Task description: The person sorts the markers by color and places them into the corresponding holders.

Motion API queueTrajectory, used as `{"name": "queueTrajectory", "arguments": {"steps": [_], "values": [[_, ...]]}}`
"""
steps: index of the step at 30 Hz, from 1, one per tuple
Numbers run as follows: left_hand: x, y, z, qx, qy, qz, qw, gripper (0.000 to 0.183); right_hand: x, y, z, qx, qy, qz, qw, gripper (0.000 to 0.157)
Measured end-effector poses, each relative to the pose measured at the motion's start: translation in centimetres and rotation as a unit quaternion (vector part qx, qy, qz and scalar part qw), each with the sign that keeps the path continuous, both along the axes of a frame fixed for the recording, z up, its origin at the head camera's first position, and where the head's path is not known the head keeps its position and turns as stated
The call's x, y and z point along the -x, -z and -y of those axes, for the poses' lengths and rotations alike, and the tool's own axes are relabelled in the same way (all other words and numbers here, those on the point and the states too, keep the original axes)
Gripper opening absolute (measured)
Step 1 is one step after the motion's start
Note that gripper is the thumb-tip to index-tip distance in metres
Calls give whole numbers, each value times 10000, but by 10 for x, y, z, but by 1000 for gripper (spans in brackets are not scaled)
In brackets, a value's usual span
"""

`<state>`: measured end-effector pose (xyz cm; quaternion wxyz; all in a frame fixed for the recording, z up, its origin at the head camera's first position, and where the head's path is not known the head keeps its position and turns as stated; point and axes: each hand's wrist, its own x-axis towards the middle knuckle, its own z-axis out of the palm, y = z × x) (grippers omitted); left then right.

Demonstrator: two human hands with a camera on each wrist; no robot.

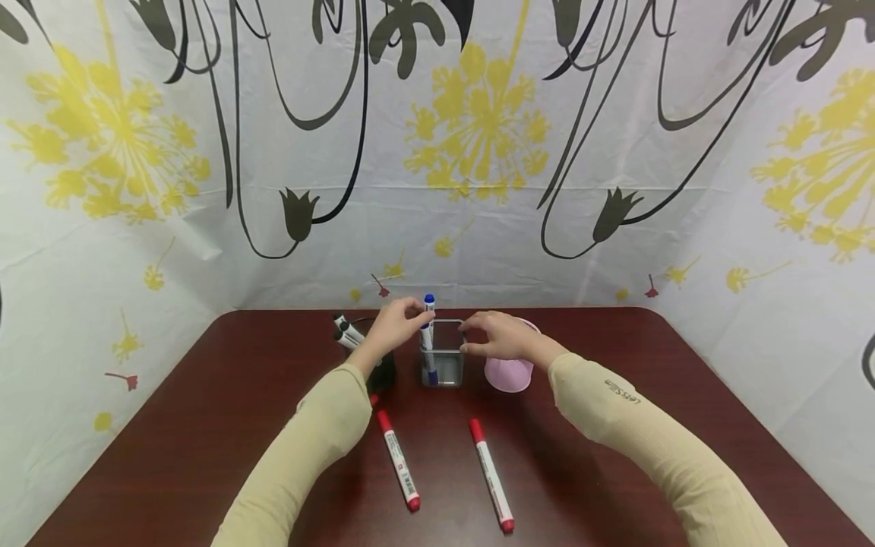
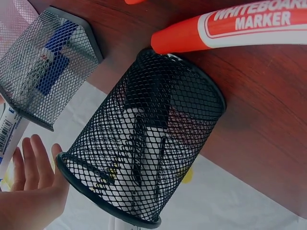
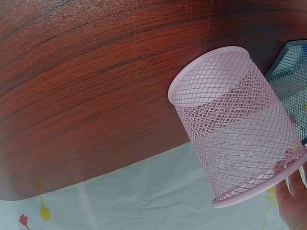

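Note:
My left hand [image 1: 396, 324] pinches the upper part of a blue-capped marker [image 1: 429, 299], which stands partly inside a square mesh pen holder [image 1: 448, 372]. Another blue-capped marker [image 1: 426, 338] leans lower in that holder. Its lower blue ends show through the mesh in the left wrist view, where my left thumb is out of sight. At the holder's right rim, my right hand [image 1: 502, 336] has thumb and fingers apart and loosely bent; whether they touch the rim is hard to tell. Below that hand stands a pink mesh pen holder [image 3: 235, 129].
Left of the square holder is a round black mesh holder [image 2: 144, 139] with several black-capped markers [image 1: 347, 333]. Two red-capped markers [image 1: 399, 460] [image 1: 491, 475] lie on the dark wooden table [image 1: 601, 486] between my forearms. A patterned cloth [image 1: 437, 228] hangs behind the table.

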<state>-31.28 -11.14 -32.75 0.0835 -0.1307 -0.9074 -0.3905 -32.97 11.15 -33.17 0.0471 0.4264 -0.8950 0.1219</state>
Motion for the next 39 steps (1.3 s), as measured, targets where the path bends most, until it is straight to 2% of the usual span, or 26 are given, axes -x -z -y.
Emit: {"name": "queueTrajectory", "arguments": {"steps": [12,17,21,28,33,39], "values": [[-4,-3,0,229,-12,481,9986,32,-1,-1,0,16,-24,6,10000,40],[-6,-6,-1,484,-74,398,9980,32,-2,-2,0,28,-47,-42,10000,40],[-8,-7,-1,460,-206,52,9987,30,-2,-2,0,4,-48,-61,10000,40],[-19,-12,-1,-50,-211,-775,9968,27,-2,-1,-1,-50,30,-40,10000,41],[-33,-13,2,-200,53,-1277,9916,22,-2,-3,-2,-91,178,-39,9998,40],[-56,-9,16,-360,416,-1911,9800,17,-4,-13,-14,219,280,-272,9990,39]]}}
